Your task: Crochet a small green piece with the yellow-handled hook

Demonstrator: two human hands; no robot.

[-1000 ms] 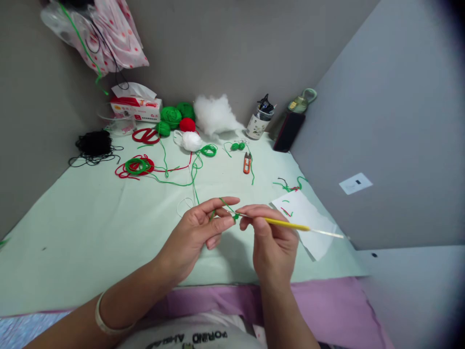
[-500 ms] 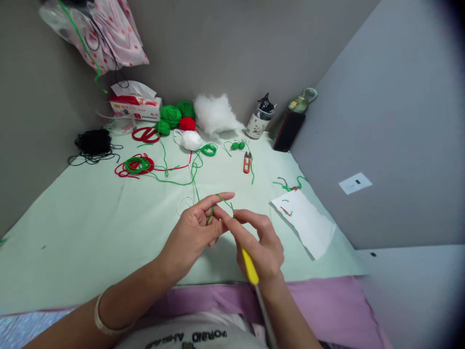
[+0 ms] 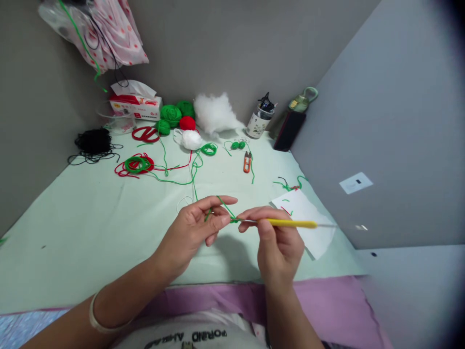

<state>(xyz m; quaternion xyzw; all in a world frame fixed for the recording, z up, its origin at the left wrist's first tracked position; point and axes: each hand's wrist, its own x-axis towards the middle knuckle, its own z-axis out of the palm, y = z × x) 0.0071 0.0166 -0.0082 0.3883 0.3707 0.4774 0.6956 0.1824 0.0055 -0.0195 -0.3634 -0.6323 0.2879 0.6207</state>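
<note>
Between the thumb and fingers of my left hand (image 3: 198, 228) is a small piece of green crochet (image 3: 233, 220). Green yarn (image 3: 226, 207) runs from it up over the raised index finger. My right hand (image 3: 279, 237) grips a crochet hook (image 3: 292, 223) by its yellow handle, held nearly level. The hook's metal shaft points left, and its tip is at the green stitches by my left thumb. From my left hand a strand leads back to loose green yarn (image 3: 196, 167) on the table.
Behind the hands lie orange thread snips (image 3: 247, 163), red-handled scissors (image 3: 145, 134), a white yarn ball (image 3: 191, 140), green yarn balls (image 3: 170, 116) and white stuffing (image 3: 216, 114). White paper (image 3: 308, 228) with yarn scraps lies to the right. A pen cup (image 3: 259, 122) stands at the back.
My right hand has moved right and turned the crochet hook from pointing down toward me to nearly level. The green piece now shows at the hook's tip. My left hand has barely moved.
</note>
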